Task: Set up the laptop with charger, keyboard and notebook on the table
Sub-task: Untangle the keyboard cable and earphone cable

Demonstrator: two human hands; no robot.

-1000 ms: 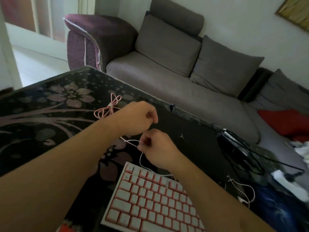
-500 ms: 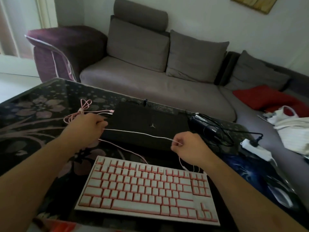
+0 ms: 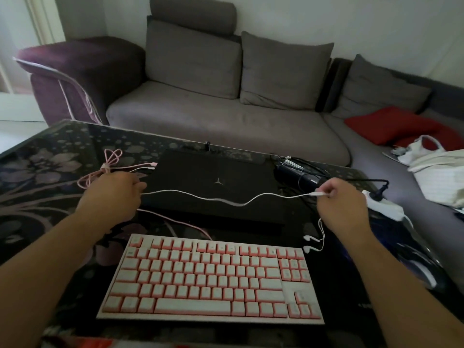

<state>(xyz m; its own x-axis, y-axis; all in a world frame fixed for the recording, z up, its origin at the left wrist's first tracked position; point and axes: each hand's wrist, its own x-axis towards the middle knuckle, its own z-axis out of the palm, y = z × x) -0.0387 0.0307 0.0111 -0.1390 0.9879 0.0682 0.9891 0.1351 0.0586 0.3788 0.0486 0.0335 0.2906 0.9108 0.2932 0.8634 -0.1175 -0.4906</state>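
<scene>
We pinch the thin white earphone cable (image 3: 226, 200) in both hands' grip, left hand (image 3: 114, 194) and right hand (image 3: 339, 202); light, limp (tangles easily); hold near the ends.

A grey sofa (image 3: 226, 126) holds a red cushion (image 3: 391, 126).

I see a dark glass table (image 3: 37, 172) with a floral pattern. On it lie a closed black laptop (image 3: 216, 189), a white-and-pink keyboard (image 3: 211, 280) nearer me, a looped pink cable (image 3: 108, 167) at the left, a black charger brick (image 3: 298, 175) with its cords at the right, and white earbuds (image 3: 310, 243) beside the keyboard.
</scene>
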